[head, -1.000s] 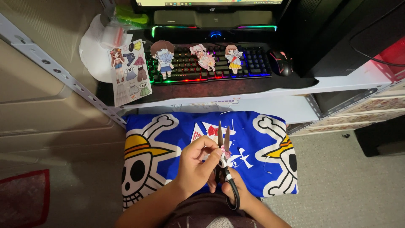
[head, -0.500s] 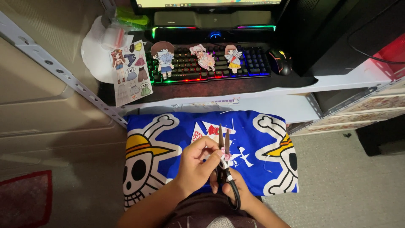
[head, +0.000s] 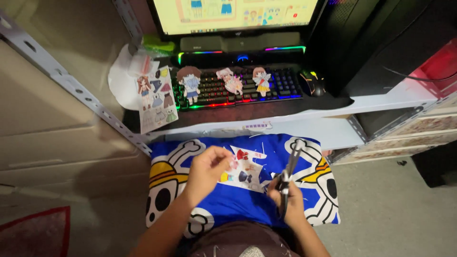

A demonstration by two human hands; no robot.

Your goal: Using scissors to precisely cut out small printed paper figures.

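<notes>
Over a blue skull-print cushion (head: 209,202), the left hand (head: 208,169) pinches a small paper cutout (head: 233,164); the right hand (head: 285,200) grips closed scissors (head: 289,166). A printed sheet (head: 245,171) lies between them.

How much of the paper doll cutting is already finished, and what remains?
Done: three cut-out dolls lie on the keyboard. In hand: the left hand holds a printed sheet over the blue cushion; the right hand holds scissors. Left: small clothes on that sheet and on the sheet by the keyboard look uncut.
</notes>
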